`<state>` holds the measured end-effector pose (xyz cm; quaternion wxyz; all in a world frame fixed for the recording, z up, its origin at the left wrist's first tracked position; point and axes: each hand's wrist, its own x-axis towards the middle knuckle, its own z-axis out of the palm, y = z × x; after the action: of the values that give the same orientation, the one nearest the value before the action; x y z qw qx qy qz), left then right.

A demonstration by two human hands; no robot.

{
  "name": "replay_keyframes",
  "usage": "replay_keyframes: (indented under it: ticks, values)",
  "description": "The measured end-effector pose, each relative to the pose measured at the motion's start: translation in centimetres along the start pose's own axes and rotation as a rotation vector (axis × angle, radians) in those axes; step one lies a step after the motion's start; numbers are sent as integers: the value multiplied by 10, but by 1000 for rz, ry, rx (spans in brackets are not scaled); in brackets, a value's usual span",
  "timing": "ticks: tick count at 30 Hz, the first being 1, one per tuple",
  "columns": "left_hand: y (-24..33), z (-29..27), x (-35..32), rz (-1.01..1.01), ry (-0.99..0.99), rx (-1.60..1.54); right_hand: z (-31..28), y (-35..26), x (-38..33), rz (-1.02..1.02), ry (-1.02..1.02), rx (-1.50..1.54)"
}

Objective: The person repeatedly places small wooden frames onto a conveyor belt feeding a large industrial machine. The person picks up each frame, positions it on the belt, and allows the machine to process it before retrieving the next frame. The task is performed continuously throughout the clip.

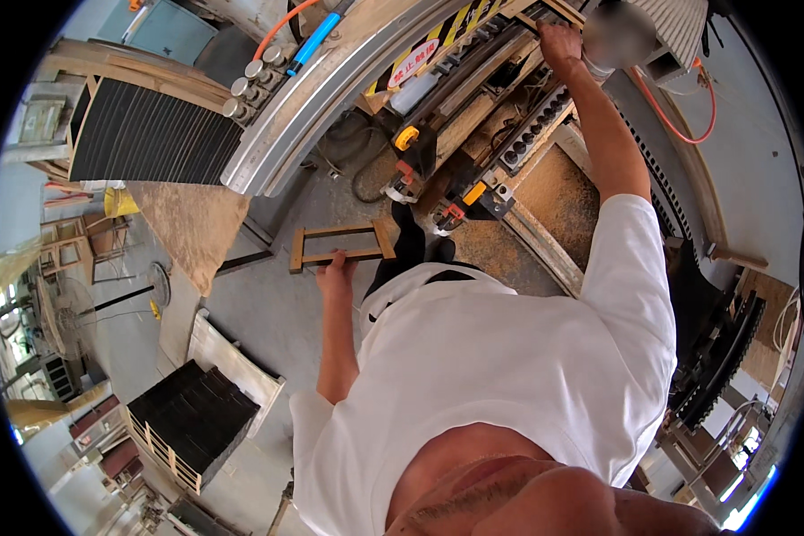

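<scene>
My left hand (335,273) is closed on the near rail of a small rectangular wooden frame (382,239), holding it level above the floor at my left side. My right arm reaches far forward over a woodworking machine (473,134). At its far end my right hand (560,46) is closed on the edge of another wooden frame (563,11), partly cut off by the top of the picture. Some of the right fingers are hidden behind the hand.
Sawdust (558,192) covers parts of the machine bed. A grey ribbed housing (679,27) stands beside my right hand, near a red hose (668,125). Dark strips are stacked at far left (152,134) and lower left (192,411). A floor fan (67,313) stands left.
</scene>
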<state>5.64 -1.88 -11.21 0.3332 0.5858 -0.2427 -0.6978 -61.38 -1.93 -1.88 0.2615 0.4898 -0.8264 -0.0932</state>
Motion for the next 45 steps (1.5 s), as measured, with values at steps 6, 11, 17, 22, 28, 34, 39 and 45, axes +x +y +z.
replay_keyframes:
  ticks: [6, 11, 17, 22, 28, 34, 39, 45]
  values:
    - [9, -40, 10, 231, 166, 238, -22, -12, 5, 8, -18, 72]
    - [67, -52, -26, 506, 62, 158, -19, -4, 2, 2, -69, 41]
    - [168, -62, -96, 671, 28, 78, -33, -16, 3, 72, -126, 90]
    - [253, -105, -123, 855, -10, 21, -44, -10, 14, 201, -300, 158]
    - [395, -108, -106, 1001, -138, -144, -167, -87, -23, 74, 328, 805]
    - [569, -85, 5, 1006, -338, -208, -296, -196, -118, 195, 258, 1330]
    - [654, -32, 89, 902, -203, 75, -287, -256, -187, 414, -63, 1325]
    - [658, 2, 94, 1281, 457, 937, -267, -297, -266, 625, -246, 1142]
